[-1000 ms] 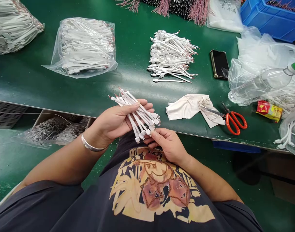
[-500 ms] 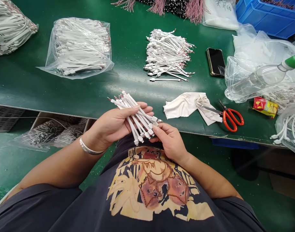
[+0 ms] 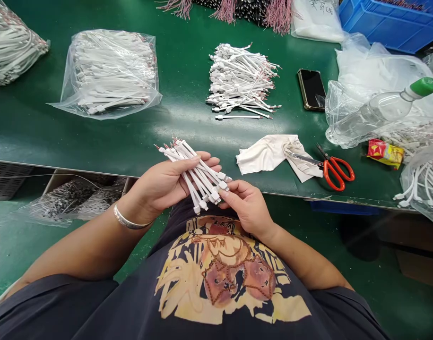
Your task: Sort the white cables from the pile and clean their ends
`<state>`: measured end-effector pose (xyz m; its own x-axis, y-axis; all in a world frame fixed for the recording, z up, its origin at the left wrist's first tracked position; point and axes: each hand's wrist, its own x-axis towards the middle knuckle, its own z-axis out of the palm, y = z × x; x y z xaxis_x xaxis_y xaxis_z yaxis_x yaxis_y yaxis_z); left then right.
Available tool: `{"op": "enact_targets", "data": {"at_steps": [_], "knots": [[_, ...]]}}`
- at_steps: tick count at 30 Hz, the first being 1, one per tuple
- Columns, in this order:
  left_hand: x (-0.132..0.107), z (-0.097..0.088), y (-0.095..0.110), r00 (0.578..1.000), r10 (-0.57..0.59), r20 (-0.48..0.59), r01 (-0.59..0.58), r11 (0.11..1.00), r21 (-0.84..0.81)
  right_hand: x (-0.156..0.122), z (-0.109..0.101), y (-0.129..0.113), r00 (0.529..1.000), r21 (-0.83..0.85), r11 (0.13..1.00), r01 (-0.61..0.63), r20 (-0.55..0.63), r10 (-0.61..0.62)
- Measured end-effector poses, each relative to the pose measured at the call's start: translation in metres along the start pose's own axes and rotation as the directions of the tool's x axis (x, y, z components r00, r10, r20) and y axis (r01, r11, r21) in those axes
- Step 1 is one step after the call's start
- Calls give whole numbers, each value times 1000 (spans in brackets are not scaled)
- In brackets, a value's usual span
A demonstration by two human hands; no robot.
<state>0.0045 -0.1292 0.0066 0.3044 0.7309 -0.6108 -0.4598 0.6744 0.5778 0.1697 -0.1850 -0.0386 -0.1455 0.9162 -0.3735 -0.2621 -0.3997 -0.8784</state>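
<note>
A bundle of short white cables (image 3: 193, 170) with white plugs at one end and reddish bare tips at the other lies across my left hand (image 3: 167, 184), whose fingers and thumb are closed round it. My right hand (image 3: 246, 205) is at the plug end of the bundle, its fingertips curled and pinching one of the plugs. Both hands hover at the near edge of the green table (image 3: 188, 75), above my lap.
A loose pile of the same cables (image 3: 239, 80) lies at the table's middle. Two clear bags of cables (image 3: 110, 71) sit left. A white cloth (image 3: 273, 153), red-handled scissors (image 3: 332, 167), a phone (image 3: 310, 87), a plastic bottle (image 3: 379, 111) and plastic bags lie right. A blue crate (image 3: 386, 21) stands behind.
My right hand has crept up to the plug ends and its fingers have closed on one plug. The bundle's plug ends are a little more evened up.
</note>
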Motion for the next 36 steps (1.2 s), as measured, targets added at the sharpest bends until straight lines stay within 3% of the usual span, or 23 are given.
{"op": "enact_targets", "data": {"at_steps": [4, 7, 9, 11, 12, 14, 16, 19, 22, 25, 28, 30, 33, 36], "knots": [[2, 1, 5, 1000, 27, 2, -27, 999, 46, -2, -4, -2, 998, -27, 998, -59, 25, 59], [1, 5, 15, 965, 251, 82, -262, 946, 190, -5, -12, 1, 990, -69, 992, -106, 82, 112], [0, 6, 19, 864, 458, 210, -503, 781, 370, -7, -18, 6, 977, -55, 989, -135, 161, 142], [3, 4, 16, 739, 507, 443, -672, 511, 537, -8, -23, 14, 941, 19, 979, -201, 283, 187], [7, 1, 11, 681, 447, 580, -731, 366, 576, -7, -26, 18, 911, 65, 964, -257, 349, 219], [18, -9, -3, 559, 193, 806, -829, 120, 546, -6, -29, 26, 842, 132, 915, -380, 458, 284], [30, -19, -20, 455, 4, 890, -890, -31, 455, -3, -29, 30, 793, 145, 875, -461, 510, 333], [41, -31, -35, 387, -60, 920, -915, -148, 375, 2, -25, 32, 775, 133, 856, -500, 509, 374], [41, -34, -35, 375, -41, 926, -918, -155, 365, 5, -21, 30, 779, 115, 866, -487, 505, 371], [39, -32, -32, 389, -31, 921, -913, -146, 381, 6, -18, 28, 775, 55, 873, -485, 490, 400], [36, -29, -32, 408, -29, 913, -898, -197, 394, 5, -18, 29, 768, 26, 860, -510, 463, 442], [30, -29, -33, 443, -9, 897, -863, -277, 423, 5, -17, 30, 772, 32, 859, -510, 456, 442], [11, -35, -33, 530, 98, 843, -761, -383, 523, 6, -16, 29, 771, 39, 862, -506, 468, 432], [-15, -51, -33, 626, 293, 723, -637, -343, 690, 8, -13, 28, 756, 41, 846, -532, 473, 452]]}}
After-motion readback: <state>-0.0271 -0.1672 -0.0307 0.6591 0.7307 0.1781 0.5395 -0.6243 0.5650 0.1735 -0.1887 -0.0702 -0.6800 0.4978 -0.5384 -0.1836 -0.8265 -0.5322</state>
